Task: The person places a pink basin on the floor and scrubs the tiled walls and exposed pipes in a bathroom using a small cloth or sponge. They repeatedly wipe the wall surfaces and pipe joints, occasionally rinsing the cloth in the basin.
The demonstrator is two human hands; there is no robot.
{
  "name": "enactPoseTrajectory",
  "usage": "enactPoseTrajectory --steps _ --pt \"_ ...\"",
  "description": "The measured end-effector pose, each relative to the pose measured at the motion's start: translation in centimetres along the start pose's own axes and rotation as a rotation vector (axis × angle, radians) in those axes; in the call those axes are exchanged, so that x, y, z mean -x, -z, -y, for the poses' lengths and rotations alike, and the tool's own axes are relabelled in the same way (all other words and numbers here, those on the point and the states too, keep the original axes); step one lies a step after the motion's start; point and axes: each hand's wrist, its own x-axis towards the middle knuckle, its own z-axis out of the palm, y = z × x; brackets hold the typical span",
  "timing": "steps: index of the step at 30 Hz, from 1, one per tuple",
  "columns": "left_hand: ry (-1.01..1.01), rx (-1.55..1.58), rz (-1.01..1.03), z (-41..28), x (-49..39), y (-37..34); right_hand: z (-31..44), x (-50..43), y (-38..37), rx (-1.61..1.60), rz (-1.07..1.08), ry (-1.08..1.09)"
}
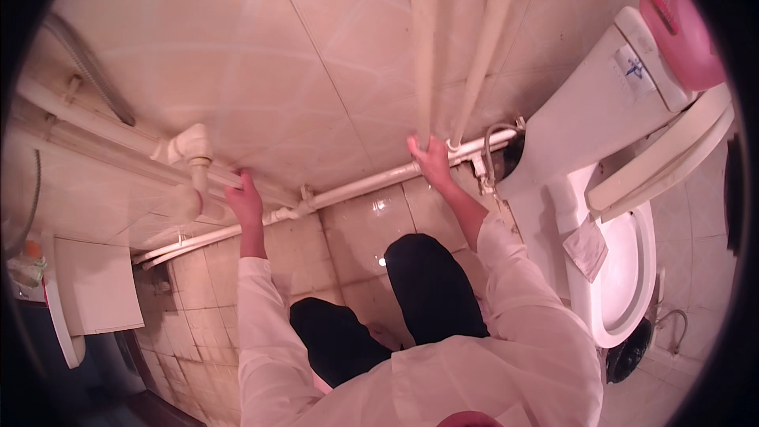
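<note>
My left hand (243, 196) is at the left, touching or holding the lower wall pipe (228, 178), to the right of a pipe elbow fitting (193, 145). Whether its fingers close round that pipe cannot be told. My right hand (431, 157) is at the foot of an upright white pipe (426, 59), with thumb and fingers on either side of it; the far side of the grasp is hidden. A second upright pipe (486, 41) stands to its right. Below both hands, a horizontal white pipe (367, 182) runs along the base of the tiled wall.
A white toilet (643, 261) with its lid raised stands at the right, a folded cloth or paper (586, 248) on its rim and a pink container (685, 29) on its tank. A grey flexible hose (89, 65) hangs upper left. A white cabinet (98, 284) stands lower left. The tiled floor (296, 249) looks wet.
</note>
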Motion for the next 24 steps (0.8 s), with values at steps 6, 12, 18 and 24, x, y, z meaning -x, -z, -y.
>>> enactPoseTrajectory --steps 6,12,18,24 --pt "0.093 -0.075 0.031 0.0 0.5 0.3 1.4 -1.4 0.4 -0.169 0.012 0.096" --pt "0.107 -0.087 0.026 -1.2 0.4 0.5 -6.1 1.4 -0.2 0.211 0.059 0.160" --pt "0.069 -0.080 -0.012 -1.5 0.2 0.1 -2.5 0.4 1.1 0.191 0.155 0.042" --pt "0.116 -0.128 0.022 -0.2 0.2 0.2 -1.5 0.2 1.4 -0.124 0.190 -0.041"
